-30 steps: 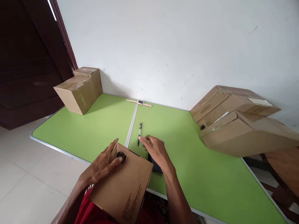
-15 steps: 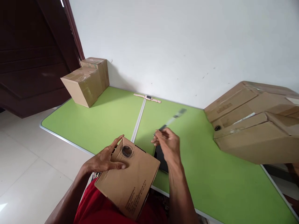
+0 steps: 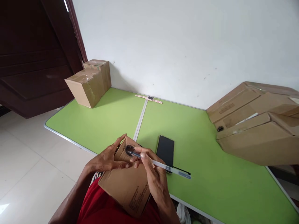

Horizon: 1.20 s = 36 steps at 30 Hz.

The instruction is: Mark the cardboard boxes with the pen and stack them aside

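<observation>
A brown cardboard box (image 3: 121, 182) with printed lettering rests tilted at the table's front edge, over my lap. My left hand (image 3: 108, 158) grips its left side, thumb flat on the upper face and fingers round the edge. Between the thumb and fingers of my right hand (image 3: 151, 171) is a clear-barrelled pen (image 3: 161, 164) with its capped end toward the right. The pen's tip is at a dark round hole (image 3: 129, 150) near the box's top corner, ringed with scribbled lines. Whether the tip goes into the hole I cannot tell.
A black phone (image 3: 165, 149) lies on the green table (image 3: 196, 140) just beyond my right hand. Along the wall is a pink-strapped watch (image 3: 150, 98). Cardboard boxes stand at the back left (image 3: 87, 87) and larger cartons (image 3: 252, 130) on the right.
My right hand has come left and down from above the phone, bringing the pen's tip to the hole. The phone is more exposed. My left hand keeps its grip on the box.
</observation>
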Available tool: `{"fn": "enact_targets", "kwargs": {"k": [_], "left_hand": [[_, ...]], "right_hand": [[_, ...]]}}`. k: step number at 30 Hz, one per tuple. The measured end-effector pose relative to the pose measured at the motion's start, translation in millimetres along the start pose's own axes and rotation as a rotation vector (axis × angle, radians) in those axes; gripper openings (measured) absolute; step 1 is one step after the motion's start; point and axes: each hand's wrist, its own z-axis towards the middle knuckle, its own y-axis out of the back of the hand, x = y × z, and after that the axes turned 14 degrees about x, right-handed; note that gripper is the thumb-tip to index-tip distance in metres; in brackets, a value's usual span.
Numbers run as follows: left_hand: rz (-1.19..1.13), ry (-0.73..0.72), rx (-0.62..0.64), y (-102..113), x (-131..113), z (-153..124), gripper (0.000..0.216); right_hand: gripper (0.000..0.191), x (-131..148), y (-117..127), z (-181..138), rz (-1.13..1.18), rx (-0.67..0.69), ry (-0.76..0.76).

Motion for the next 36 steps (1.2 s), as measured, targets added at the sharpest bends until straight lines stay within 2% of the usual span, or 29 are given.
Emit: {"fn": "enact_targets", "kwargs": {"k": [6,12,18,23,25,28,33,36], "left_hand": [[0.026,-0.009,-0.018,-3,-4,1,0.119],[0.015,0.012,-0.034,-3,-8,1,0.119],[0.065,0.010,-0.048,-2,-3,0,0.119],[0.028,0.025,-0.048,-3,-1,0,0.117],[0.006,0.026,-0.038,-3,-2,0,0.119],[-0.009,0.014,-0.033,-2,-2,0,0.119],[0.046,0.062,-0.042,0,2,-2,0.116],[0.044,0.083,-0.033,2,4,-5,0.117]], "right_hand": [[0.021,2,-6,7,0.029,-0.077,0.034],[0.017,-2,-5,7,-0.045,-0.074,0.051],[0.026,1,5,0,-0.150,-0.044,0.006],[0.034,4,22,-1,-0.189,-0.179,-0.032],[0.034,5,26,5,-0.198,-0.211,-0.007],[0.031,8,25,21,-0.183,-0.189,0.051],[0.033,13,27,52,-0.024,-0.157,0.138],[0.049,10,50,76,-0.279,-0.213,-0.001]]}}
